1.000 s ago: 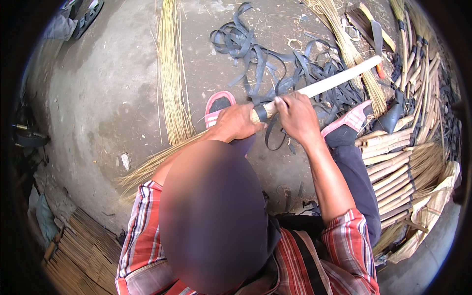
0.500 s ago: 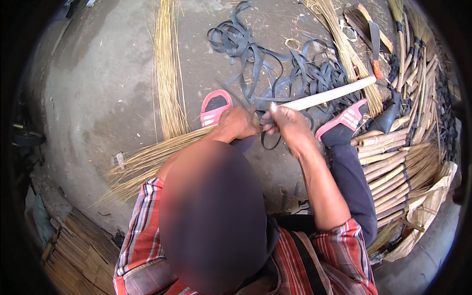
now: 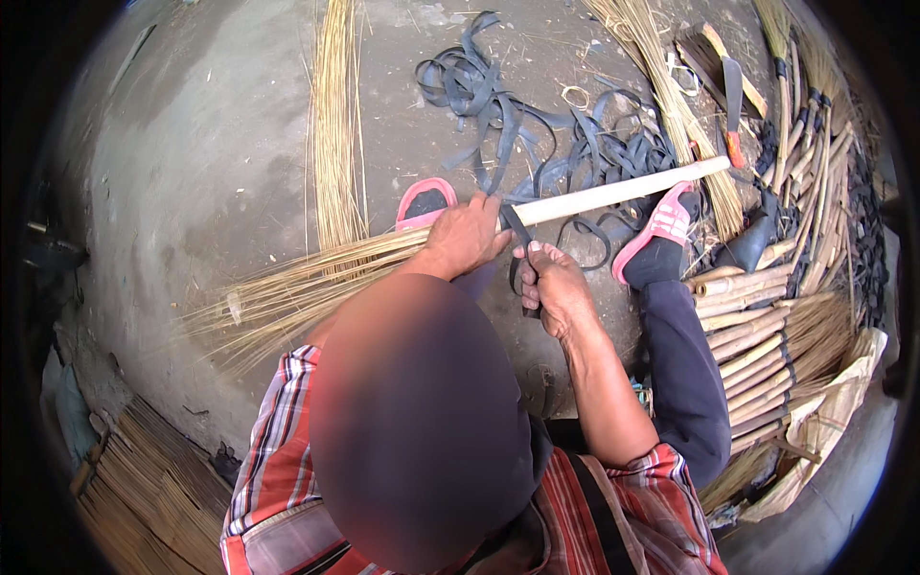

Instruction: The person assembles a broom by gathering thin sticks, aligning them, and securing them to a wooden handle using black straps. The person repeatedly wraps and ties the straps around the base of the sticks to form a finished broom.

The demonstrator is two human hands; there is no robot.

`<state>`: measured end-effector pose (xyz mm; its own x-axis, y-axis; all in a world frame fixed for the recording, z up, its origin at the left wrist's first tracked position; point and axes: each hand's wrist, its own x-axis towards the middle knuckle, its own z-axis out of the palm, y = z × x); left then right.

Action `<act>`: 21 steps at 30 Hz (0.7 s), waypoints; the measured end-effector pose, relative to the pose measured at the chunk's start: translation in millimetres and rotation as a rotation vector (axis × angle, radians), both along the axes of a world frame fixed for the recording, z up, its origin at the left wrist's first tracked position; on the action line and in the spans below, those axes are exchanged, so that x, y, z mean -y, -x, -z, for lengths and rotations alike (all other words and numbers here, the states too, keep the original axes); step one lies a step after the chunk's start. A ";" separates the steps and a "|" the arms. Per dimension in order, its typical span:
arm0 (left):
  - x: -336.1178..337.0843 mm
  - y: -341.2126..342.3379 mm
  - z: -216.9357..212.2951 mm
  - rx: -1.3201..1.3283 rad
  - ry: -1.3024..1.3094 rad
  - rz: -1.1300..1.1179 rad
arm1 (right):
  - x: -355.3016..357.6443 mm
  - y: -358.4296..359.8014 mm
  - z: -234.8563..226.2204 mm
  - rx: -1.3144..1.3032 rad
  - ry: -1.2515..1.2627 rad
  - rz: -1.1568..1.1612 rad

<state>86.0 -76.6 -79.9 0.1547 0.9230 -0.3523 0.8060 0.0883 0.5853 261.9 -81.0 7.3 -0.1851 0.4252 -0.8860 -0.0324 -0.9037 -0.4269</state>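
Observation:
My left hand (image 3: 463, 238) is wrapped round a bundle of dry broom straw (image 3: 326, 272) where it meets a pale wooden stick (image 3: 623, 193). The straw fans out to the left and the stick points to the upper right, its far end above my pink sandal (image 3: 661, 233). Close by on the right, my right hand (image 3: 556, 289) pinches a black rubber strip (image 3: 517, 226). That strip runs taut from the joint of straw and stick down to my fingers, and a short tail hangs below them.
Tangled black rubber strips (image 3: 613, 144) lie on the floor ahead. A loose straw bundle (image 3: 335, 125) is at far left, another (image 3: 661, 86) at far right near a knife (image 3: 733, 105). Finished brooms (image 3: 757, 359) are stacked on the right. A slatted mat (image 3: 153, 479) lies at lower left.
My right hand has come down and slightly left, drawing the rubber strip taut toward me. My left hand has shifted slightly, still on the straw and stick.

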 end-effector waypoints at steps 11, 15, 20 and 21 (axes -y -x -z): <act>0.2 -2.6 16.5 -0.194 -0.194 0.040 | -9.2 22.7 -12.4 0.032 -0.030 0.067; -16.8 -1.0 20.9 -0.223 -0.004 0.026 | -6.7 20.8 -23.0 0.031 -0.020 0.026; -42.6 1.9 18.5 -0.191 0.236 -0.042 | 13.7 17.7 -39.1 0.121 -0.067 -0.019; -45.7 3.8 18.5 -0.184 0.258 -0.026 | 21.0 16.8 -41.6 0.131 -0.079 -0.023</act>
